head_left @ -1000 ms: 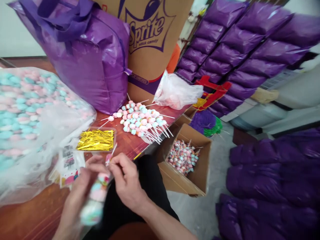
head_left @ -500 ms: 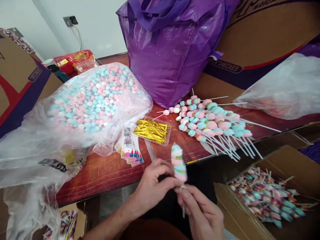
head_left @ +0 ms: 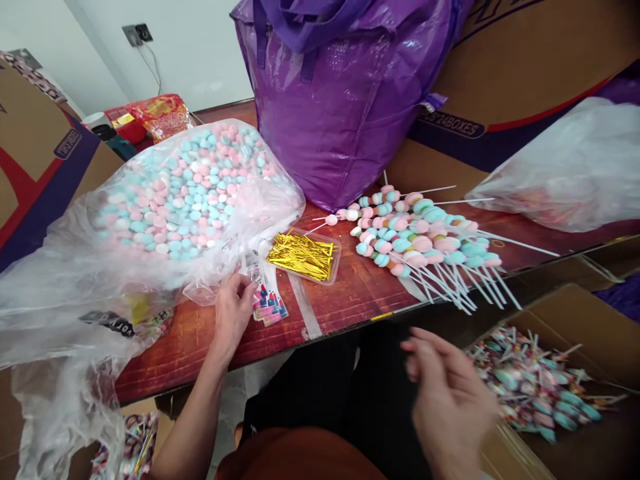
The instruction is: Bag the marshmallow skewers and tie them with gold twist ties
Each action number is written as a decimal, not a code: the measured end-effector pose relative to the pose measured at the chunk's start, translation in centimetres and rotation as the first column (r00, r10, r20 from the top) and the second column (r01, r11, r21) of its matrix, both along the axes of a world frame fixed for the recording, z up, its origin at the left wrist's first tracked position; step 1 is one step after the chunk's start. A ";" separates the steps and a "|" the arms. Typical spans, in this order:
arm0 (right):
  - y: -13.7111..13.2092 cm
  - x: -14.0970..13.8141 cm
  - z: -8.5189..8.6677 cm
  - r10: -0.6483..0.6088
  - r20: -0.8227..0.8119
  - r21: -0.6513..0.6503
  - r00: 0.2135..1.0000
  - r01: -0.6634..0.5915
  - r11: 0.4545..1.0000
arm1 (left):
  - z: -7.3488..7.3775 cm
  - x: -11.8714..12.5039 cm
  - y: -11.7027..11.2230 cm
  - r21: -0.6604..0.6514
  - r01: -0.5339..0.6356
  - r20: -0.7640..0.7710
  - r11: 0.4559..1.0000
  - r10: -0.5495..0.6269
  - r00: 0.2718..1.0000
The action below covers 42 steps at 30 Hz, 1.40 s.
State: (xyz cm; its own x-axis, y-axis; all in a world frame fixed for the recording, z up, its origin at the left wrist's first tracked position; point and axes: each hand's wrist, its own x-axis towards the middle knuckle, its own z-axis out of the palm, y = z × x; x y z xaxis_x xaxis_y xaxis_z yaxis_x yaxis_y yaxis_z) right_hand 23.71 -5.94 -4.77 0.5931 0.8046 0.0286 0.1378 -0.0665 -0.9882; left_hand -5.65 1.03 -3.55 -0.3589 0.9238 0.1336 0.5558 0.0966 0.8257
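On the table edge, left hand (head_left: 231,313) pinches the wrappers (head_left: 266,303); best peel off just one. Right hand (head_left: 450,400) hangs spread, empty.

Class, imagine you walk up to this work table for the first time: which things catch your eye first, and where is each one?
A big clear bag of pink and blue candies fills the table's left side, with a shiny purple bag standing behind the middle. Right of centre lies a heap of candy skewers, beside a tray of gold twist ties. The left hand touches the small printed packets at the table's front edge.
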 end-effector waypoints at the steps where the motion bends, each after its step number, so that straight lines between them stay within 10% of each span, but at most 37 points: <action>1: 0.1 -2.2 0.5 0.096 0.005 -0.013 0.995 -0.096 0.995 | 0.3 0.5 -0.2 0.022 -0.028 0.078 0.999 0.026 0.997; 6: 2.5 -10.5 3.1 0.486 -0.228 0.039 0.844 -0.491 0.870 | 2.5 4.7 -1.7 0.074 0.016 0.408 0.997 -0.045 0.912; 12: 5.1 -12.4 3.3 0.450 -0.396 0.132 0.800 -0.436 0.891 | 2.3 8.5 -3.8 0.115 -0.075 0.605 0.991 -0.010 0.796; 18: 5.4 -10.7 3.4 0.433 -0.391 0.083 0.812 -0.438 0.895 | 1.3 9.1 -3.6 -0.124 0.259 0.989 0.958 0.099 0.107; 21: 5.4 -10.1 4.0 0.470 -0.297 0.093 0.831 -0.465 0.880 | 1.6 8.8 -2.3 -0.146 0.212 0.987 0.966 0.157 -0.035; 30: 5.1 -9.3 2.8 0.489 -0.126 0.034 0.863 -0.489 0.872 | 2.1 10.3 -2.0 -0.132 0.008 0.972 0.991 0.127 0.198; 42: 6.1 -5.7 1.5 0.549 0.201 -0.076 0.811 -0.546 0.834 | 1.8 9.9 -0.5 -0.197 -0.081 0.967 0.977 0.207 0.147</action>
State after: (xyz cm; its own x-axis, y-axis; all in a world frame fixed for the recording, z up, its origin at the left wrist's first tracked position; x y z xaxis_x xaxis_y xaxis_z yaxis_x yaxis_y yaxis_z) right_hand 17.99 0.11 -3.26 0.0355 0.9957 0.0861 0.3554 0.0680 -0.9322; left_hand 4.21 0.58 -1.79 -0.2589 0.8215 -0.5081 -0.7403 0.1692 0.6507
